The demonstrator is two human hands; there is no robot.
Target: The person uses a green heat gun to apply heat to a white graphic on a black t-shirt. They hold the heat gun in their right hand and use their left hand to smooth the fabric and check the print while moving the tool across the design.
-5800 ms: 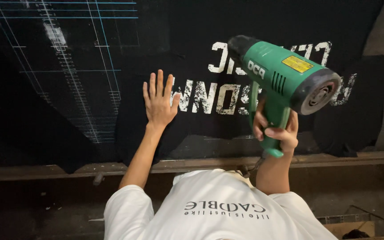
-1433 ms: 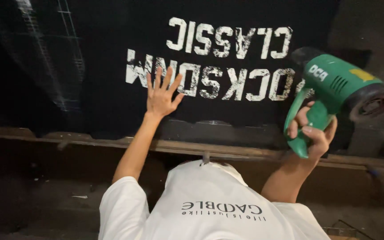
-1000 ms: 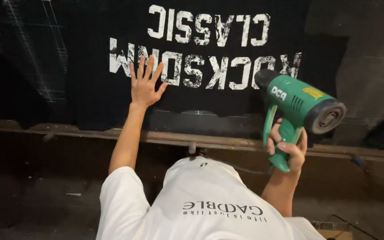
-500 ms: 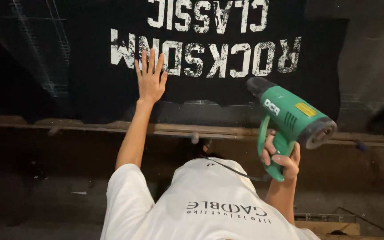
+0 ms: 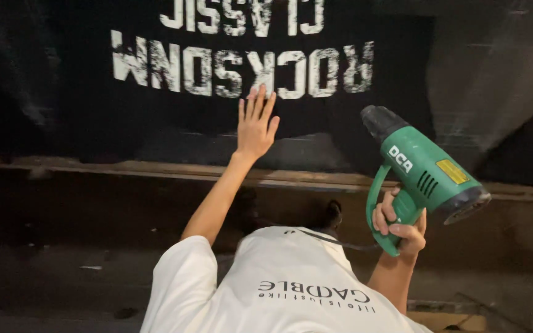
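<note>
Right now your right hand (image 5: 397, 227) is wrapped around the grip of the green heat gun (image 5: 424, 174), which sits low on the right with its black nozzle aimed up and left at the black printed fabric (image 5: 340, 123). Your left hand (image 5: 255, 126) lies open, fingers spread flat on that fabric just below its white lettering. Nearer you, a wooden desk edge (image 5: 124, 168) runs left to right.

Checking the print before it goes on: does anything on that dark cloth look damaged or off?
The white lettering on the black fabric looks patchy and worn at the edges. The left hand lies flat just below it; the right hand holds the green heat gun off the cloth.
</note>
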